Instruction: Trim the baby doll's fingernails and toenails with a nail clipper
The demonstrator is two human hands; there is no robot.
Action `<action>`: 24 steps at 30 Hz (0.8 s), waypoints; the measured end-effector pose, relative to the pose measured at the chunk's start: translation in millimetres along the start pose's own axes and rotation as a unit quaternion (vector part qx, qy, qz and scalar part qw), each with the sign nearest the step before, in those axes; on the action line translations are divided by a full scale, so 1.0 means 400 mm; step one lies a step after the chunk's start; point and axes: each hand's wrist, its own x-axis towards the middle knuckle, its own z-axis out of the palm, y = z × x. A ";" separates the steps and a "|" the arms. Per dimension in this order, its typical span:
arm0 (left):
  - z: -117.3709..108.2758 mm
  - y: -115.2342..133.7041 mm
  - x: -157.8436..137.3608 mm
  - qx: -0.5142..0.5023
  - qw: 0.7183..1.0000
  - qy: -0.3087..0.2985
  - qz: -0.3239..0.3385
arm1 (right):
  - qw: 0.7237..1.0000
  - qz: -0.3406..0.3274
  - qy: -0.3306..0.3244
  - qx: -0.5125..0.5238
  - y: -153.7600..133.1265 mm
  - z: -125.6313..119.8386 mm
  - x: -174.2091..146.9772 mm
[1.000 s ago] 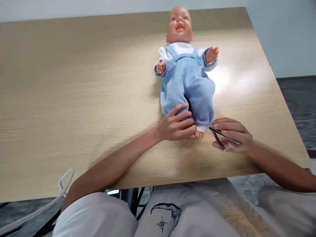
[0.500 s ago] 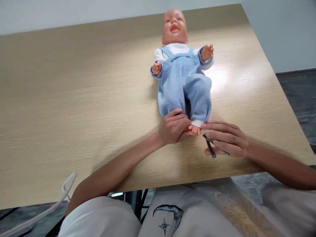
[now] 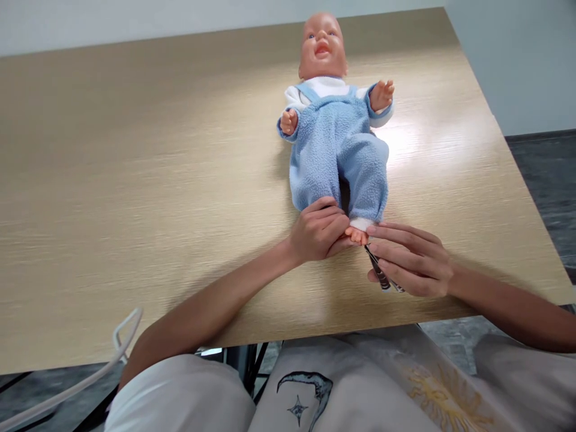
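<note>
A baby doll (image 3: 335, 138) in blue fleece overalls and a white top lies on its back, head toward the far edge. My left hand (image 3: 319, 229) is closed around the doll's foot area, with its fingertips beneath the bare toes (image 3: 357, 235). In my right hand (image 3: 411, 258) is a metal nail clipper (image 3: 378, 270), pinched between thumb and fingers. The clipper's tip is close by the toes; whether it touches them I cannot tell. Fingers of my right hand also rest near the white ankle cuff (image 3: 360, 223). My left hand hides the doll's other foot.
The doll lies on a light wooden table (image 3: 157, 180), whose right edge slopes down toward me. A white cable or curved bar (image 3: 99, 373) rises past the table's near left edge. A pale wall (image 3: 180, 18) stands behind the table.
My right hand has squeezed the nail clipper, bringing its levers closer together, and its tip has shifted slightly left toward the toes. My left hand keeps its hold on the doll.
</note>
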 end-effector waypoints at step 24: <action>0.001 0.003 0.001 0.007 1.000 0.002 0.003 | 0.999 0.004 0.035 0.011 -0.025 -0.020 0.024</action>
